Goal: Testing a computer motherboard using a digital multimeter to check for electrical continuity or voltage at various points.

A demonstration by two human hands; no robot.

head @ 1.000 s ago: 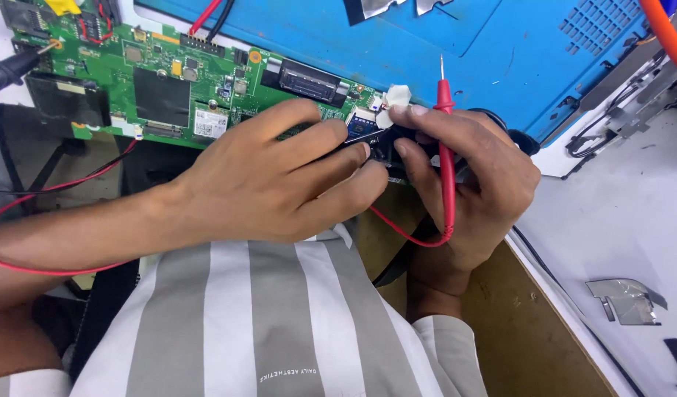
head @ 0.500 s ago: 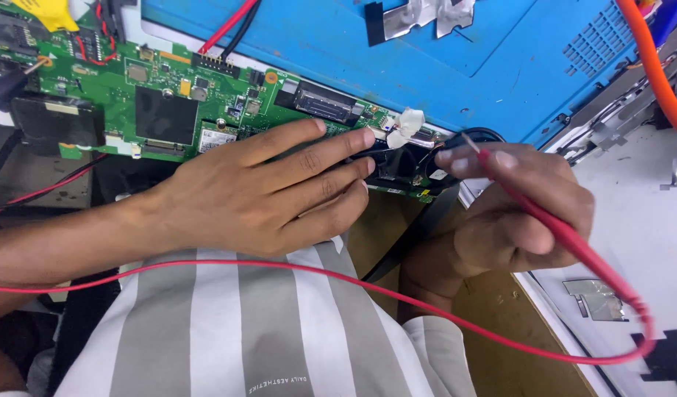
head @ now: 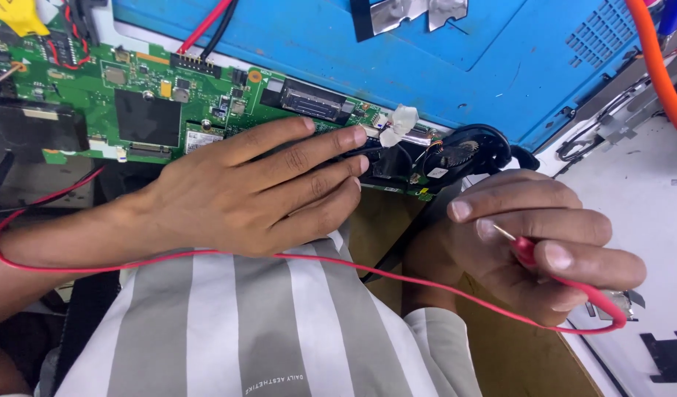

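Note:
A green circuit board point(head: 132, 103) lies along the edge of a blue case point(head: 441, 51). My left hand point(head: 257, 187) rests flat on the board's right end, fingers stretched toward a white connector point(head: 398, 121) and a small black fan point(head: 456, 154). My right hand point(head: 533, 242) is lower right, off the board, with its fingers closed around a red test probe point(head: 526, 250) whose metal tip points up-left. The probe's red lead point(head: 294, 257) loops from that hand across my striped sleeve to the left.
A black test probe tip point(head: 7, 70) touches the board at far left near a yellow tag point(head: 15, 15). Red and black wires point(head: 213, 22) plug into the board's top. An orange cable point(head: 654, 66) runs at upper right. Metal brackets point(head: 408, 15) lie on the blue case.
My right hand has drawn the red probe down and to the right, away from the board. The lead now trails across my sleeve. My left hand stays on the board.

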